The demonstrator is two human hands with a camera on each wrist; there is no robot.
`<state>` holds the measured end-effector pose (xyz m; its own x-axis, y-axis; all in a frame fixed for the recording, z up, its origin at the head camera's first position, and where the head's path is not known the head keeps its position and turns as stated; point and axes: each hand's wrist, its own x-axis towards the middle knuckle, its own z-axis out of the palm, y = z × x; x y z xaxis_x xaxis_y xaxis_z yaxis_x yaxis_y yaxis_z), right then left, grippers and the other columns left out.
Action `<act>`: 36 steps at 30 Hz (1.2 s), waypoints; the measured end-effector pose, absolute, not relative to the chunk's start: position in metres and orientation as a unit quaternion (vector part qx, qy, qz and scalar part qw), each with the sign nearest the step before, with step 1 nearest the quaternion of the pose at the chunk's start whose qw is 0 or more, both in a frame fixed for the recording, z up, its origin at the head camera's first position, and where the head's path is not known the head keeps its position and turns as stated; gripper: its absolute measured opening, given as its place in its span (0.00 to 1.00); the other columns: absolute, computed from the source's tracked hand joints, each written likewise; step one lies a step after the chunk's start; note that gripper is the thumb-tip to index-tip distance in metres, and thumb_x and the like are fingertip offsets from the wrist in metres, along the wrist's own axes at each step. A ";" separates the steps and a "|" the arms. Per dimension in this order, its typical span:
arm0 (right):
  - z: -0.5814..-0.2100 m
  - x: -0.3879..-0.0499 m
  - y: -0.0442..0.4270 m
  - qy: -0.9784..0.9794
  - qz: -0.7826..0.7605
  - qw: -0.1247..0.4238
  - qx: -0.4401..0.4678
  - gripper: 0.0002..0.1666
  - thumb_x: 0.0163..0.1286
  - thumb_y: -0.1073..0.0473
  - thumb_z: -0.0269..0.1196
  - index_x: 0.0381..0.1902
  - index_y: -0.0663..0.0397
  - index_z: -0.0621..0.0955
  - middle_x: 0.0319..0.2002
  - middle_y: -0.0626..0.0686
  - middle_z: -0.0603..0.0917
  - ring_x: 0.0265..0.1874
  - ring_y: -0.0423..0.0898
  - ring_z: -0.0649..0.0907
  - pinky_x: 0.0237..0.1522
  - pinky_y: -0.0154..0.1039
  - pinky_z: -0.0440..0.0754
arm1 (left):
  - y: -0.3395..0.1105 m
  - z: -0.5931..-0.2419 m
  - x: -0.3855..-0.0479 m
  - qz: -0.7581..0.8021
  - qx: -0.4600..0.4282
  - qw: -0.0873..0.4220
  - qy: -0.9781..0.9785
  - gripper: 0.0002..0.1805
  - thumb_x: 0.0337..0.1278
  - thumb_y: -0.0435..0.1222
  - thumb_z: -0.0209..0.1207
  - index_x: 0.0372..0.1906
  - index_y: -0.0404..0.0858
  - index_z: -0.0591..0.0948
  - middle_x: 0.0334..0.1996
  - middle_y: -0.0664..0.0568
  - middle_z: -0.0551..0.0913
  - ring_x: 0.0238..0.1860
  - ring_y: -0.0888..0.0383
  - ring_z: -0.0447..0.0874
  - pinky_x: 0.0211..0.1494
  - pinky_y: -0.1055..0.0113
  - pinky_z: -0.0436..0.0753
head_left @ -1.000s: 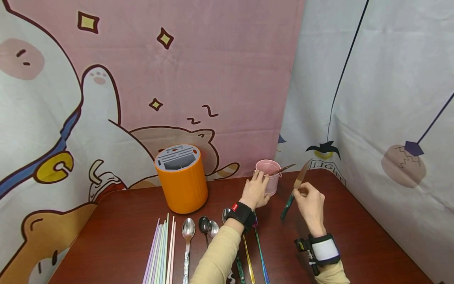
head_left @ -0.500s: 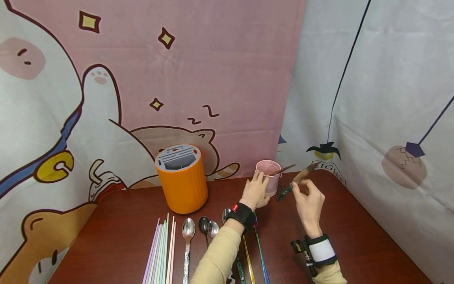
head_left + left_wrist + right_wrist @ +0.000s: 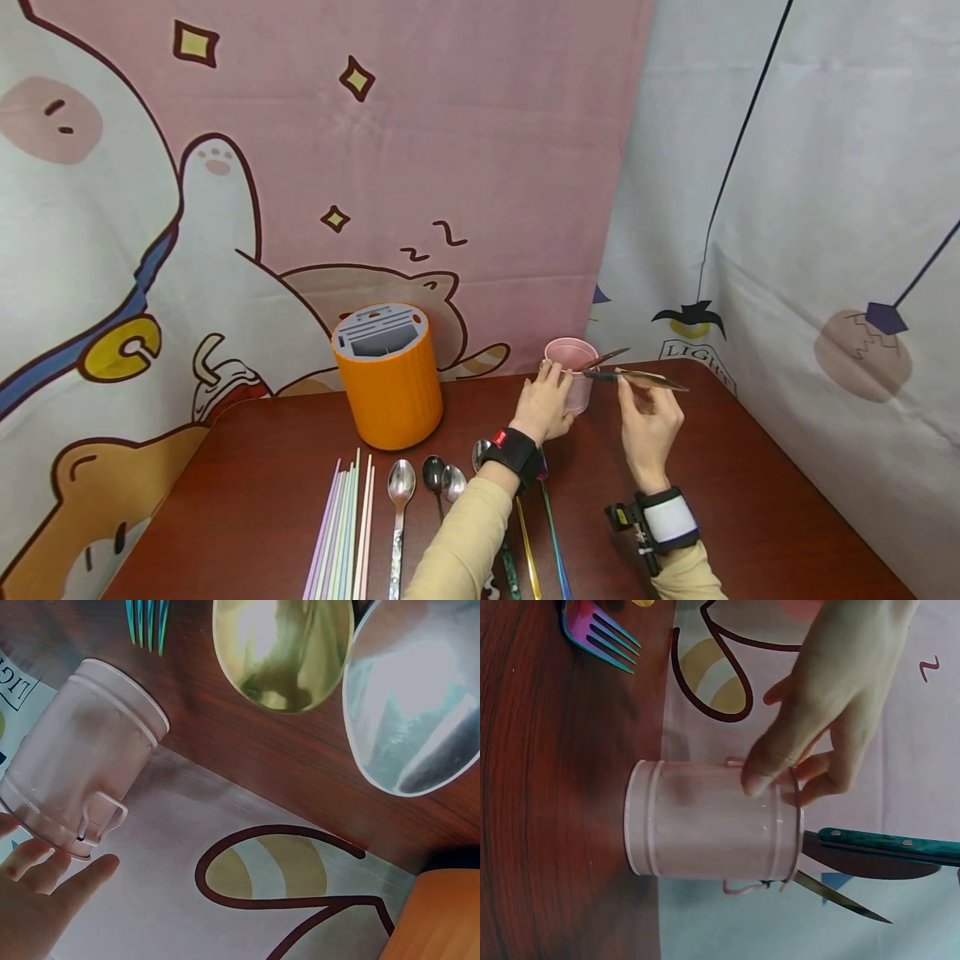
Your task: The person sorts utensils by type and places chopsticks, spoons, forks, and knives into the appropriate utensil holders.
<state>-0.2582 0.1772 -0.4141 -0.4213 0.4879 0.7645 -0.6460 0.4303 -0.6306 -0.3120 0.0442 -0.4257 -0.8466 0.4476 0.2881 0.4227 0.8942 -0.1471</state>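
Observation:
The pink bucket stands upright at the table's back right. My left hand holds its rim, with the thumb pressed on the outer wall in the right wrist view. A blade sticks out of the bucket, leaning right. My right hand pinches a knife between thumb and fingers. This knife lies nearly level, its blade towards the right and its dark green handle pointing at the bucket's opening. Whether the handle's end is inside the rim I cannot tell.
An orange holder with a grey slotted top stands left of the bucket. Along the front lie pastel sticks, a spoon and several more utensils, some under my left forearm. Patterned cloth hangs behind the table.
The knife in my right hand has turned from steeply slanted to nearly level, its handle rising towards the bucket. My right wrist has shifted a little left. My left hand stays at the rim.

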 end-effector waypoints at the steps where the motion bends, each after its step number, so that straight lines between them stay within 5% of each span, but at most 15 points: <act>1: -0.415 -0.260 0.176 -0.653 0.534 0.534 0.062 0.05 0.55 0.76 0.65 0.32 0.73 0.84 0.30 0.63 0.83 0.33 0.26 0.80 0.36 0.17 0.78 | 0.044 -0.426 -0.312 0.041 -0.226 0.160 -0.960 0.39 0.51 0.56 0.61 0.67 0.46 0.66 0.63 0.50 0.68 0.69 0.52 0.64 0.55 0.55 0.80; 17: -0.427 -0.294 0.165 -0.665 0.503 0.548 0.068 0.03 0.54 0.72 0.68 0.28 0.67 0.84 0.28 0.60 0.83 0.32 0.31 0.80 0.35 0.14 0.76 | 0.044 -0.427 -0.313 0.052 -0.222 0.163 -0.960 0.40 0.51 0.58 0.61 0.67 0.47 0.66 0.63 0.50 0.68 0.69 0.53 0.65 0.55 0.55 0.81; 24: -0.435 -0.305 0.163 -0.682 0.490 0.538 0.067 0.03 0.56 0.70 0.68 0.29 0.68 0.84 0.28 0.63 0.83 0.32 0.24 0.76 0.32 0.13 0.71 | 0.045 -0.426 -0.312 0.048 -0.224 0.160 -0.960 0.40 0.51 0.57 0.61 0.68 0.47 0.66 0.63 0.50 0.68 0.70 0.53 0.64 0.55 0.54 0.81; 36: -0.439 -0.314 0.158 -0.715 0.480 0.508 0.018 0.04 0.55 0.68 0.69 0.27 0.67 0.85 0.28 0.61 0.86 0.29 0.32 0.80 0.32 0.10 0.70 | 0.044 -0.426 -0.312 0.055 -0.225 0.164 -0.959 0.39 0.51 0.58 0.60 0.67 0.47 0.66 0.63 0.51 0.68 0.70 0.53 0.63 0.54 0.55 0.81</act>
